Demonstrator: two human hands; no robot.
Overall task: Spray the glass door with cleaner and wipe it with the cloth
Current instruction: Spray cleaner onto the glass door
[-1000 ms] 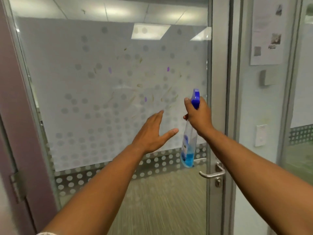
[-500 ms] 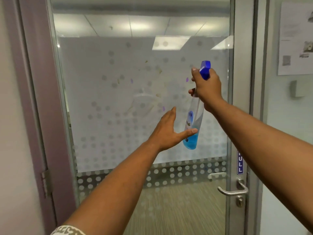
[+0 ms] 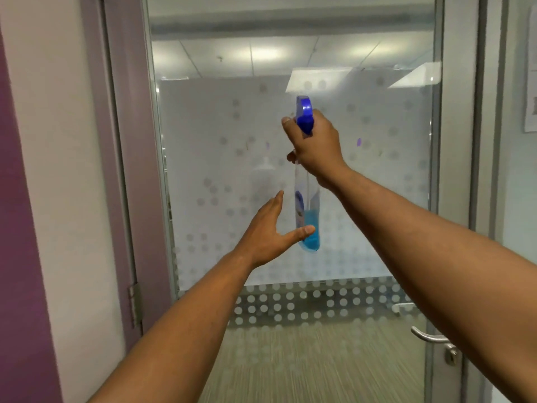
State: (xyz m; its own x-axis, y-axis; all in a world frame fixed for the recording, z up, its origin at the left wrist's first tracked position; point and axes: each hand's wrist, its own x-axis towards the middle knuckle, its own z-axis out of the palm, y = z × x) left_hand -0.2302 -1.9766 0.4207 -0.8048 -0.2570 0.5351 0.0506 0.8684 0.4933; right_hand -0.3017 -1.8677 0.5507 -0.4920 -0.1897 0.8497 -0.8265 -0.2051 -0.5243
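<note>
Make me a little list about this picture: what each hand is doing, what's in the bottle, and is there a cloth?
right hand: wrapped around the neck of the spray bottle, held up in front of the glass door
left hand: open, fingers spread, holding nothing; thumb tip in front of the bottle's lower part
bottle contents: blue liquid, only in the bottom part
bottle top: blue sprayer head
door handle: silver, lower right
cloth: none visible
</note>
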